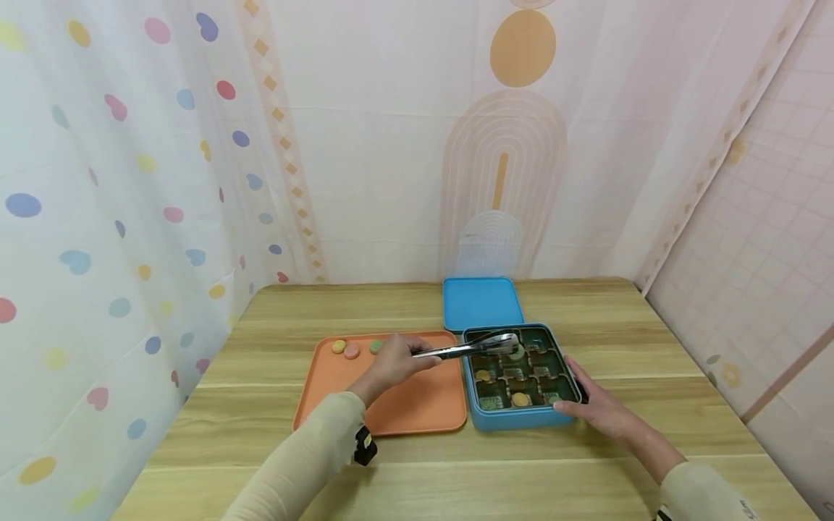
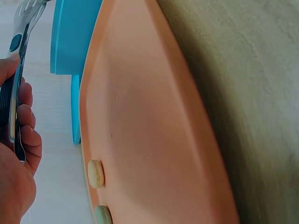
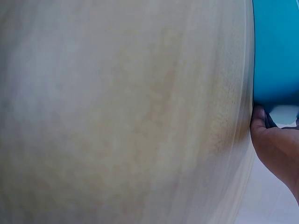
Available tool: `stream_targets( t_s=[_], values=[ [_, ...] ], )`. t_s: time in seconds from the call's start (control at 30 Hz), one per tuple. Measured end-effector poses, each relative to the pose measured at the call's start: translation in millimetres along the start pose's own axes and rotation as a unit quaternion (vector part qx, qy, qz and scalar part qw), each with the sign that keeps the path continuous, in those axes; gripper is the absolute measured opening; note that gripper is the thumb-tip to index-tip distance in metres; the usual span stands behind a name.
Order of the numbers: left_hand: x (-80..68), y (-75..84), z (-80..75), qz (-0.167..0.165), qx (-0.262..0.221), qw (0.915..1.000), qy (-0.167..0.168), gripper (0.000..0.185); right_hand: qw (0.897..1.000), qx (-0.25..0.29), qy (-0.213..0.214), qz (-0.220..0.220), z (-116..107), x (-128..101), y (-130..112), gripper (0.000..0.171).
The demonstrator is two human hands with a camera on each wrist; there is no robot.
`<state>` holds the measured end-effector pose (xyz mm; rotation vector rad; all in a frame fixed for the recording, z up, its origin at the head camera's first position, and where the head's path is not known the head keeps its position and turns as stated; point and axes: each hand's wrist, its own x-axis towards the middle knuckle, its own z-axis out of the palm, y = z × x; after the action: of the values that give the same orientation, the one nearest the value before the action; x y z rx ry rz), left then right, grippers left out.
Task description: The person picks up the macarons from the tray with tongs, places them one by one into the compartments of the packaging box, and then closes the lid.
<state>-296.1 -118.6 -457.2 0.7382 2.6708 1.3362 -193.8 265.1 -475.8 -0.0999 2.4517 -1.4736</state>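
Note:
My left hand [image 1: 394, 365] grips a pair of metal tongs [image 1: 456, 351] with dark handles, also seen in the left wrist view [image 2: 16, 84]. The tongs reach right, with their tips over the back part of a blue box [image 1: 521, 418] divided into several compartments. Close under the tips lies a pale green macaron [image 1: 517, 353]. Orange-yellow macarons [image 1: 520, 399] and green ones sit in other compartments. At the box's front right corner my right hand [image 1: 602, 409] holds on, thumb at the front and fingers along the side. In the right wrist view, its thumb [image 3: 258, 119] meets the blue wall.
An orange tray [image 1: 417, 412] lies left of the box, below my left forearm. Along its back edge are a yellow macaron [image 1: 339, 346], a pink macaron [image 1: 352, 352] and a green macaron [image 1: 376, 346]. Behind the box lies a blue lid [image 1: 482, 304]. Curtains [image 1: 378, 181] hang behind the table.

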Motion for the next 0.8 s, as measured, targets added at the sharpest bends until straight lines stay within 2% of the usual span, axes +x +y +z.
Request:
stream_targets(
  t_s=[0.4, 0.67, 0.8],
  values=[
    [0.3, -0.1, 2.8, -0.018, -0.004, 0.9998, -0.005, 0.016, 1.000, 0.019, 0.001, -0.005, 0.7, 2.9, 1.7, 0.098],
    [-2.4, -0.6, -1.7, -0.044, -0.046, 0.9979, -0.011, 0.023, 1.000, 0.013, 0.001, -0.005, 0.7, 1.7, 1.1, 0.098],
    [-3.7, -3.1, -6.9, -0.048, -0.049, 0.9977, -0.001, 0.024, 1.000, 0.013, 0.002, -0.008, 0.6, 1.6, 1.9, 0.098]
  ],
)
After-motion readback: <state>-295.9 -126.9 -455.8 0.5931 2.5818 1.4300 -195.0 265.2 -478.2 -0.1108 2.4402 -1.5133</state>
